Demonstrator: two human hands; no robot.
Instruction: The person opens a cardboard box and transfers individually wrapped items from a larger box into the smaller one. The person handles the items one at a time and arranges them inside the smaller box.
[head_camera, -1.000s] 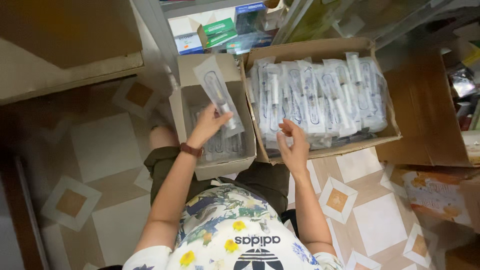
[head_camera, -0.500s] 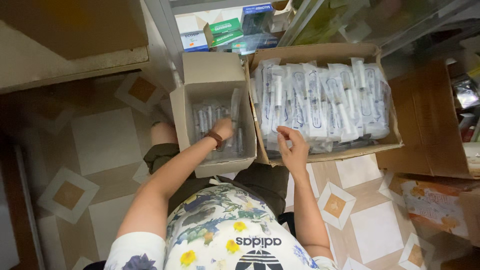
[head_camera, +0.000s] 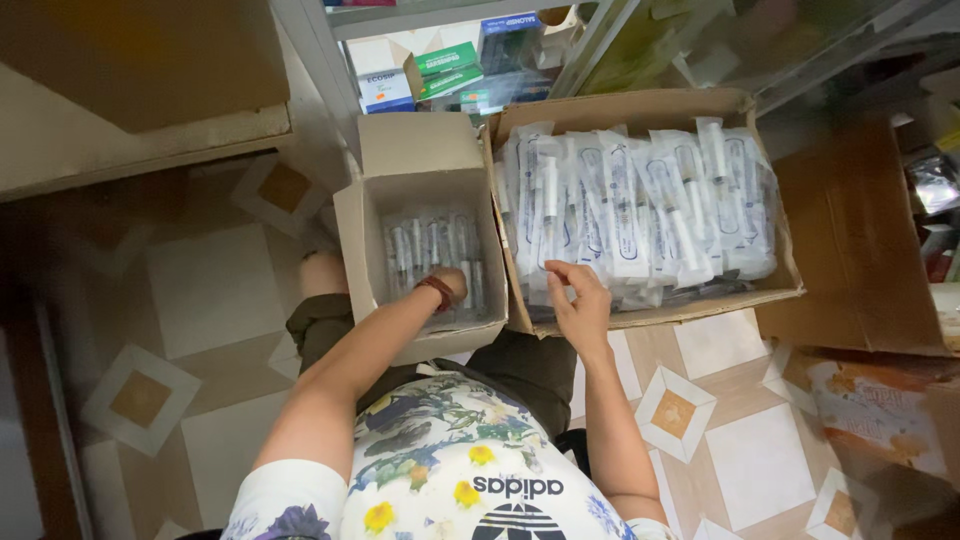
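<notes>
1. Packets: left hand (head_camera: 450, 287) reaches deep into the small open cardboard box (head_camera: 420, 250), fingers hidden, so its grip cannot be told; clear-wrapped syringe packets (head_camera: 432, 250) line its bottom.
2. Right hand (head_camera: 580, 300) rests loosely curled and empty at the near edge of the big cardboard box (head_camera: 650, 110) heaped with wrapped syringes (head_camera: 640, 210).
3. Judgement: lay each packet flat, parallel.
4. Box walls hem the wrist; lift straight up. Tiled floor (head_camera: 210, 290) left lies open.
</notes>
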